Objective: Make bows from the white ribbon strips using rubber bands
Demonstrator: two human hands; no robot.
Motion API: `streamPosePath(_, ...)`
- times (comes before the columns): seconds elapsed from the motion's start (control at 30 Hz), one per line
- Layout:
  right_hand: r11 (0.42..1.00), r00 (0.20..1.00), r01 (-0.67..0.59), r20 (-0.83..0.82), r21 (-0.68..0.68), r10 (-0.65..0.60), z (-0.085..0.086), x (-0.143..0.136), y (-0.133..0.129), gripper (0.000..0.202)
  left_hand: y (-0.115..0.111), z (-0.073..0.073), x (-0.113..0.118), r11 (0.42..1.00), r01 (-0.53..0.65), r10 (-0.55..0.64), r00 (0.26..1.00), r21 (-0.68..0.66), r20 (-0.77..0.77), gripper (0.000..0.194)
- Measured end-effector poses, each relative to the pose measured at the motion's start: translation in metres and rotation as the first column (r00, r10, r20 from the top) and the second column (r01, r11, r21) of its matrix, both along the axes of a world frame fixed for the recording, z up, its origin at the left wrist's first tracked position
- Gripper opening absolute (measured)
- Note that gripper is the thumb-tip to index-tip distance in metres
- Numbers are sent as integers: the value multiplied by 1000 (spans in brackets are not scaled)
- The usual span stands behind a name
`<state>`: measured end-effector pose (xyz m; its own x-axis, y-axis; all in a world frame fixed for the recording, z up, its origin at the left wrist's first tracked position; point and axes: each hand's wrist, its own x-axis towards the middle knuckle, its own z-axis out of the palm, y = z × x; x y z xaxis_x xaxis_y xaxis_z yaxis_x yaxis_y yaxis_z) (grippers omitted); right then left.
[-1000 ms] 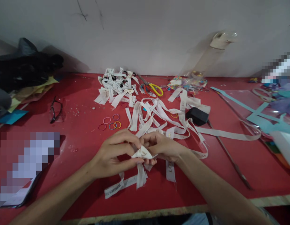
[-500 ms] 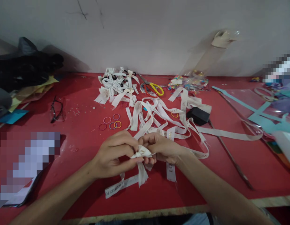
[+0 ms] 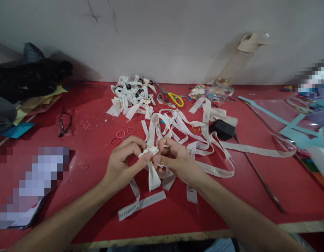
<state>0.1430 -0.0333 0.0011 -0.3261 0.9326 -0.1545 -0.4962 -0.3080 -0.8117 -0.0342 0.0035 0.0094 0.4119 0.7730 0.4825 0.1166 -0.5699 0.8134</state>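
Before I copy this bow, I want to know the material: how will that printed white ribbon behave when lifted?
Probably floppy: the ribbon droops from the left hand and right hand. Likely very light, since fingertips alone pinch it. Loose strips curl on the red table, so it should slide easily.

A craft workroom: a red worktop [image 3: 80, 140] against a bare white wall [image 3: 162, 35] is strewn with printed white ribbon strips [image 3: 182, 129]. Beyond the strips lie finished ribbon bows [image 3: 130, 96] and scissors [image 3: 171, 98]; left of them small coloured rubber bands [image 3: 121, 134]; far right, cut blue paper [image 3: 295, 129].
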Motion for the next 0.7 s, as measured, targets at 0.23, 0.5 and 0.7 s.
streamPosePath(0.23,972,975,93,180,216,-134,3,-2,-3,8,-5,-15,6,859,143,3,959,-492,284,31)
streamPosePath(0.5,960,973,38,210,277,-99,0,-1,-6,17,-4,-18,9,743,239,39,917,-625,397,33)
streamPosePath(0.7,952,976,54,186,301,-114,-5,-2,-5,21,-5,-14,9,702,230,111,899,-674,423,30)
